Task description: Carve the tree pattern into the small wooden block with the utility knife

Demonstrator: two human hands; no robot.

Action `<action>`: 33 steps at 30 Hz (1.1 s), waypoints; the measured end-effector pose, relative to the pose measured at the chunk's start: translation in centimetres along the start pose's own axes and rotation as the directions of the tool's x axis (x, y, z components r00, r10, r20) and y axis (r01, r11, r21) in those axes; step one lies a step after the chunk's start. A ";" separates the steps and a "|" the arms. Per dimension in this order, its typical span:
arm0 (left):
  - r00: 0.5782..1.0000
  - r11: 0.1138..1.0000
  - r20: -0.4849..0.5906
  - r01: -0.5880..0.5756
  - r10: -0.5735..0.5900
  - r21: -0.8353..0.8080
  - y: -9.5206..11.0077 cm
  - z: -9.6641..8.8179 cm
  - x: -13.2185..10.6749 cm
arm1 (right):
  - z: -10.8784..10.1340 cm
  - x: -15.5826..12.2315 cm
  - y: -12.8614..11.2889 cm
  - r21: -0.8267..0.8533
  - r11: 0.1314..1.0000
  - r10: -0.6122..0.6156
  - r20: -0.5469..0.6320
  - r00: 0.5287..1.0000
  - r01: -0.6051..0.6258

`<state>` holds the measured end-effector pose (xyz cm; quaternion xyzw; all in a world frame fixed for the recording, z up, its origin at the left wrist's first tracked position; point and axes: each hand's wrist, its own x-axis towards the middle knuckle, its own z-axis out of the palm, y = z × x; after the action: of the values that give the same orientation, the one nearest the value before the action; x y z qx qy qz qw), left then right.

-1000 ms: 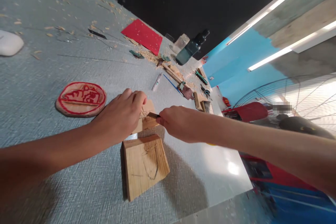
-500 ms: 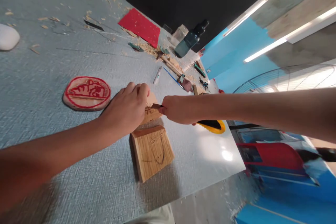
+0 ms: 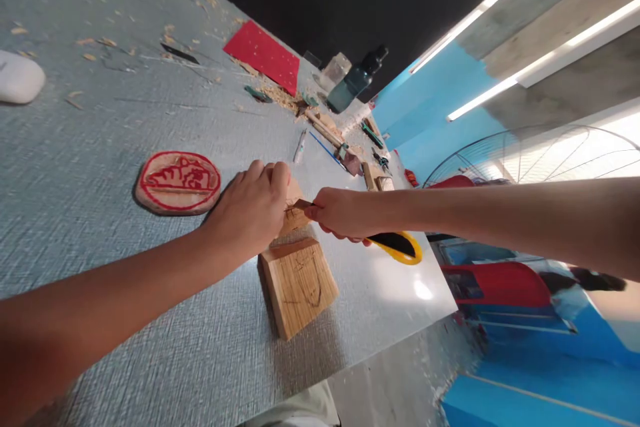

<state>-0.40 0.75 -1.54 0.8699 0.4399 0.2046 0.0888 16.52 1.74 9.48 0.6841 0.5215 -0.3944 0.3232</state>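
My left hand (image 3: 255, 207) is closed over the side of a small piece of wood (image 3: 296, 219), pressing it against the table; pencil-like lines mark its face. Fingers wrapped, my right hand (image 3: 337, 212) grips a carving knife (image 3: 303, 204) whose short dark blade touches the marked wood. A thicker wooden block (image 3: 303, 283) with a drawn outline lies just below that piece. To the left of my left hand rests an oval wooden plaque (image 3: 179, 181) with a red rim and red carved picture. Partly behind my right forearm is a yellow-edged black object (image 3: 397, 247), its kind unclear.
The grey table (image 3: 175, 347) carries scattered wood shavings, a red sheet (image 3: 263, 55), a dark spray-type bottle (image 3: 356, 83) and a clear container (image 3: 335, 71). Several tools lie farther back, with pliers (image 3: 381, 160) among them. A white rounded object (image 3: 20, 78) sits at far left.
The view has shifted slightly, so the table things appear a little displaced. Both hands keep their holds, and the blade stays on the marked wood.
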 end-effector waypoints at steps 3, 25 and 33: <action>1.000 1.000 -0.017 -0.006 0.006 0.028 -0.1 0.1 0.0 | 0.5 -0.5 -0.3 0.069 0.997 -0.018 -0.015 1.000 0.019; 0.991 0.990 -0.125 -0.058 0.042 -0.130 -0.9 0.7 -0.1 | 0.2 -1.7 -0.4 -0.605 0.758 -0.411 -0.154 0.899 0.243; 0.994 0.984 -0.114 -0.016 -0.005 -0.179 -0.7 0.4 -0.3 | 0.7 0.6 2.6 -0.546 0.758 -0.539 -0.219 0.813 0.356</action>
<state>-0.85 0.90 -2.25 0.8465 0.4217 0.2927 0.1410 18.99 0.80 8.70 0.4944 0.8036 -0.1854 0.2746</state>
